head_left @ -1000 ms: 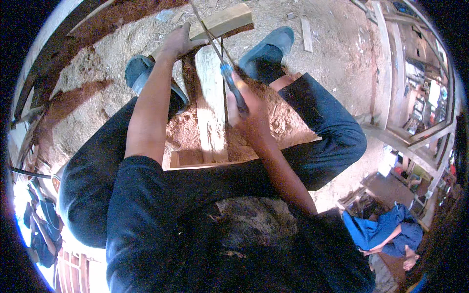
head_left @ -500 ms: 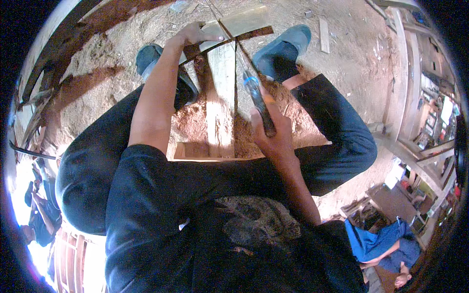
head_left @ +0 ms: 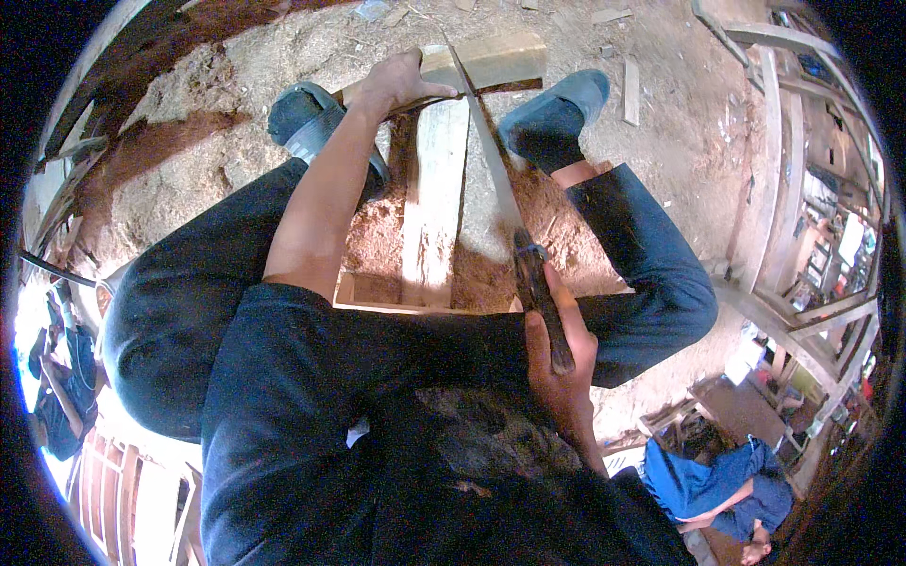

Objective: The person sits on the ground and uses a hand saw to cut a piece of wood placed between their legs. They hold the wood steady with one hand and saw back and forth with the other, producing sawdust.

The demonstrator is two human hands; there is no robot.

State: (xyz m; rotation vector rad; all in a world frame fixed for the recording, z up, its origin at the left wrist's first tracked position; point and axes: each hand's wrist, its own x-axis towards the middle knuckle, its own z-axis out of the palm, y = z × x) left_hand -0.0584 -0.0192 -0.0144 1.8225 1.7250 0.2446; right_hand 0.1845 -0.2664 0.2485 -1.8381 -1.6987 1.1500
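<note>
My right hand (head_left: pixel 563 341) is closed round the dark handle of a handsaw (head_left: pixel 497 174), low and near my right thigh. The long, narrow blade points away from me, its far part lying across a wooden board (head_left: pixel 510 59). My left hand (head_left: pixel 396 83) grips that board left of the blade, thumb stretched along it towards the saw; some fingers are hidden behind the wood. Under the board, a pale plank (head_left: pixel 434 189) runs back towards me between my legs. Whether the teeth sit in a cut is too small to tell.
My sandalled feet (head_left: pixel 310 118) stand on both sides of the plank, on dusty ground. A small wood strip (head_left: pixel 630 91) lies beyond my right foot. Timber framing (head_left: pixel 769 170) stands at the right. Another person in blue (head_left: pixel 717 476) is at lower right, one more (head_left: pixel 68 377) at far left.
My right hand has drawn the saw back towards my body, so more of the blade shows on my side of the board. My left hand still holds the board.
</note>
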